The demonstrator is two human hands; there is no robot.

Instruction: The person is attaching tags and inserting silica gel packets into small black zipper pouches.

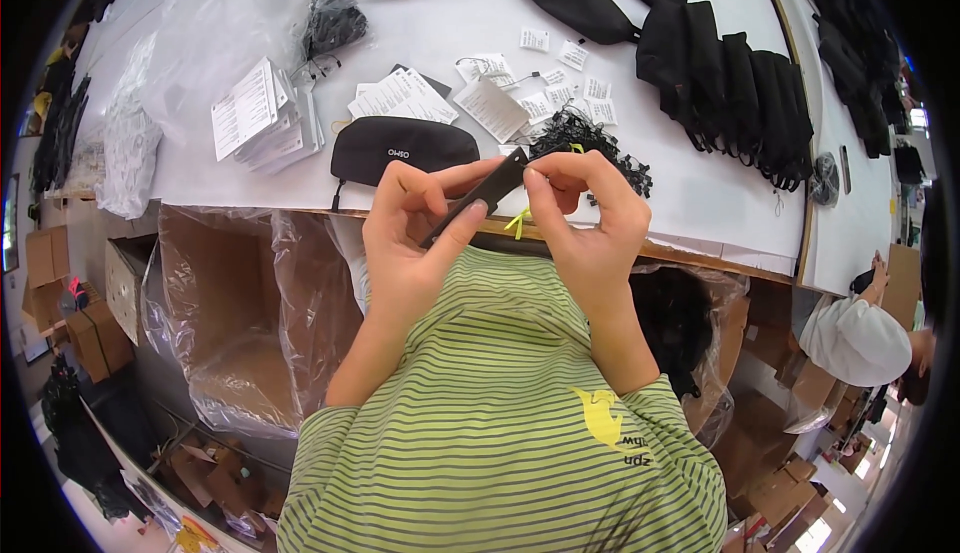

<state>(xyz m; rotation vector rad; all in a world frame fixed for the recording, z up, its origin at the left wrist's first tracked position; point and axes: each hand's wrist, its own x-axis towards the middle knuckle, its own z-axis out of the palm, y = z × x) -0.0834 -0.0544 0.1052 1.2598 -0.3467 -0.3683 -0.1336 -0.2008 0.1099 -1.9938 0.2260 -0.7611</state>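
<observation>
My left hand (pixel 410 253) holds a flat black hang tag (pixel 500 181), tilted, between thumb and fingers. At the tag's upper end, my right hand (pixel 598 233) pinches thumb and forefinger together; whatever is between them is too small to make out. Below the hands, a yellow-green ribbon (pixel 518 221) shows at the table edge. Just beyond my left hand lies a black zip pouch (pixel 400 148) with white lettering and a pull cord. A tangled heap of black tag strings (pixel 590 148) sits behind my right hand.
Printed white cards (pixel 250 118) and small white labels (pixel 535 40) lie about the white table (pixel 420 13). Black pouches (pixel 700 63) are lined up at right. Clear plastic (pixel 230 13) covers the far left. A plastic-lined carton (pixel 225 293) stands below the edge. A person (pixel 865 338) is at right.
</observation>
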